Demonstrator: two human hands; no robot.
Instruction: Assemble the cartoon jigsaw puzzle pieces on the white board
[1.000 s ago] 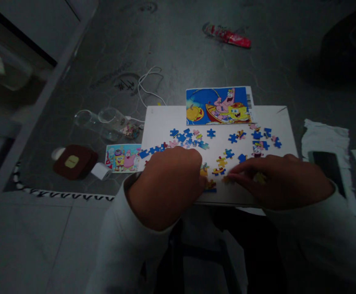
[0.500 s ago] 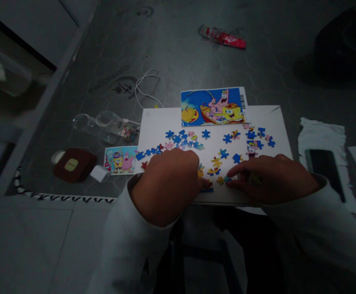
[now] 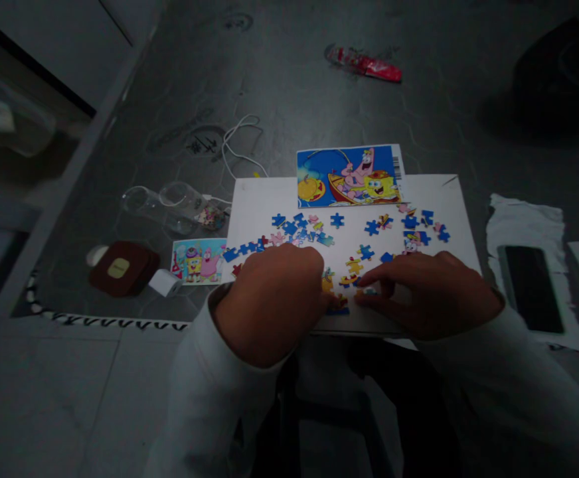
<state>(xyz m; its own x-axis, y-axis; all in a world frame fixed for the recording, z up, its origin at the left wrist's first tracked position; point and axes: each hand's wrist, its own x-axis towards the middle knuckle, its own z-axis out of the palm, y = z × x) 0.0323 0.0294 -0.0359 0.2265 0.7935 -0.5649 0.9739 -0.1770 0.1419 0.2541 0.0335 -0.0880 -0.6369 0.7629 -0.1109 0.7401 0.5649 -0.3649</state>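
Observation:
A white board lies on the dark floor in front of me. Several loose puzzle pieces are scattered over it, mostly blue. A cartoon reference picture rests at its far edge. My left hand is curled at the near edge, its fingertips on a blue and orange piece. My right hand sits just to the right. Its fingers are drawn together on a small piece between the two hands.
Left of the board are a small cartoon card, a white charger, a brown case, a clear plastic container and a white cable. A phone lies on white paper at right. A red wrapper lies farther off.
My right hand has slid left across the board toward my left hand, carrying its small piece along. The left hand has stayed at the near edge.

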